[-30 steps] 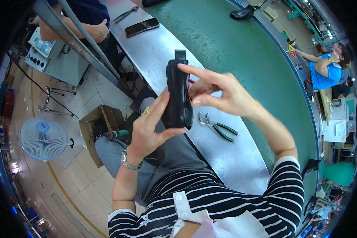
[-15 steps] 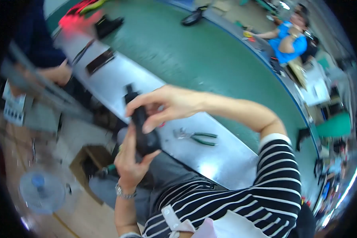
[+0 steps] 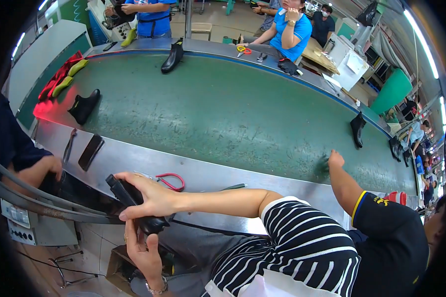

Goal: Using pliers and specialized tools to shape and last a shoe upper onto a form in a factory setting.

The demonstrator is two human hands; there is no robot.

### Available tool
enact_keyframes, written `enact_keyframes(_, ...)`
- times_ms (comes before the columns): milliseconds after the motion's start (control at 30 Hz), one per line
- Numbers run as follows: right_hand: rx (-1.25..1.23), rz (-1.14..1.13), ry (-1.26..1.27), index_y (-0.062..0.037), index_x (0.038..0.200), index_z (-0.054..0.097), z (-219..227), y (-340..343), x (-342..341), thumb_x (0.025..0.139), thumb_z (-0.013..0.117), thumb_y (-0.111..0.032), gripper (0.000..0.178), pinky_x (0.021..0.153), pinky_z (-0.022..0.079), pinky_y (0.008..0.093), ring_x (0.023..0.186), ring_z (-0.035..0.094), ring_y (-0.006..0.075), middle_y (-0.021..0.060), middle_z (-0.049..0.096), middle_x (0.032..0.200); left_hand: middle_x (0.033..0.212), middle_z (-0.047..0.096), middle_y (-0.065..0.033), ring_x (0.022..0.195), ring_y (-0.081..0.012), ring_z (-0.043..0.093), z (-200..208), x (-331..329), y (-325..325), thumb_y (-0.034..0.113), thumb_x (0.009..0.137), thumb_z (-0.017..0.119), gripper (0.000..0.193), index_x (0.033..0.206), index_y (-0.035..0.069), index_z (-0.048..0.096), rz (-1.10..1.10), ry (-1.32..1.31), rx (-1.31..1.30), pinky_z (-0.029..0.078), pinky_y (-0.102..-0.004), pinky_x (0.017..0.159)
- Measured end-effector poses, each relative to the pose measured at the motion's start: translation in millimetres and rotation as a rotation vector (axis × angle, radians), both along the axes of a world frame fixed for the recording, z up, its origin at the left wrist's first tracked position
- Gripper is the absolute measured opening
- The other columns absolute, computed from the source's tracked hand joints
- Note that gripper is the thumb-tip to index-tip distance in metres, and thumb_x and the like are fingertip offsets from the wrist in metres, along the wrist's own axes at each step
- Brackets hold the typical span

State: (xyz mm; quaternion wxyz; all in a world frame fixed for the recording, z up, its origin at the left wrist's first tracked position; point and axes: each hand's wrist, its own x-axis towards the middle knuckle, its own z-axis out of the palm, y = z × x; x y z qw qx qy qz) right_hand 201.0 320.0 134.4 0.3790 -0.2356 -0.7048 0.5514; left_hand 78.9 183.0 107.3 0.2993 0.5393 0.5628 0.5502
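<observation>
A black boot (image 3: 153, 225) is held in front of me above the near edge of the metal table, tilted with its rounded toe toward me. My right hand (image 3: 151, 195) wraps over it from above, fingers and thumb on either side. From below, my left hand (image 3: 144, 255) cups it, fingers against its underside and thumb raised near the toe; its fingertips are partly hidden. Red-handled pliers (image 3: 172, 182) lie on the metal just beyond my right wrist. A green-handled tool (image 3: 233, 187) shows beyond my right forearm, mostly covered by it.
A green conveyor belt (image 3: 208, 123) runs beyond the metal strip, carrying black boots (image 3: 85, 106). At left are a phone (image 3: 91, 152) and a co-worker's hand (image 3: 49, 168). Close on my right, another co-worker's arm (image 3: 349, 190) reaches over the belt. A cardboard box (image 3: 115, 267) stands below.
My view has swung up and now takes in more of the belt. The boot has turned in my hands, and my left hand is lower on it. A co-worker's arm now shows at right.
</observation>
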Motion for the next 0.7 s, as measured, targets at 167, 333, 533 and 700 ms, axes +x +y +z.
enact_keyframes(167, 0.169, -0.075, -0.032, 0.0003, 0.126, 0.042, -6.2, -13.8, -6.5, 0.069, 0.076, -0.033, 0.074, 0.105, 0.032, 0.0390, 0.125, 0.041, 0.0340, 0.0207, 0.045, 0.128, 0.116, 0.057, -0.0090, 0.104, -0.0143, 0.054, 26.1, -19.0, 1.7, 0.028, 0.082, 0.077, 0.067, 0.129, -0.009, 0.048, -0.196, -0.263, -0.283, 0.042, -0.0247, 0.090)
enact_keyframes(333, 0.184, -0.124, 0.029, -0.0005, 0.128, 0.043, -10.6, -21.0, -11.2, 0.071, 0.075, -0.026, 0.070, 0.109, 0.027, 0.0409, 0.133, 0.034, 0.0340, 0.0207, 0.042, 0.134, 0.103, 0.061, -0.0094, 0.092, -0.0129, 0.057, 40.3, -9.4, -6.5, 0.020, 0.080, 0.078, 0.057, 0.121, -0.011, 0.052, -0.140, -0.099, -0.349, 0.046, -0.0267, 0.082)
enact_keyframes(533, 0.045, -0.171, 0.074, -0.0002, 0.128, 0.047, -25.0, -12.9, -5.7, 0.073, 0.079, -0.028, 0.069, 0.110, 0.026, 0.0378, 0.132, 0.036, 0.0281, 0.0176, 0.043, 0.135, 0.114, 0.061, -0.0245, 0.102, -0.0330, 0.062, 41.6, 6.5, 0.1, 0.032, 0.086, 0.069, 0.066, 0.131, -0.010, 0.045, -0.064, 0.297, -0.295, 0.048, -0.0346, 0.088)
enact_keyframes(700, -0.265, -0.152, 0.220, -0.0024, 0.124, 0.056, -24.7, 5.7, -9.4, 0.094, 0.060, -0.027, 0.039, 0.091, 0.042, 0.0293, 0.101, 0.052, 0.0140, 0.0063, 0.055, 0.114, 0.136, 0.048, -0.0254, 0.125, -0.0350, 0.050, 35.8, 12.7, 10.8, 0.033, 0.077, 0.078, 0.082, 0.138, -0.005, 0.040, -0.003, 0.414, 0.010, 0.042, -0.0365, 0.100)
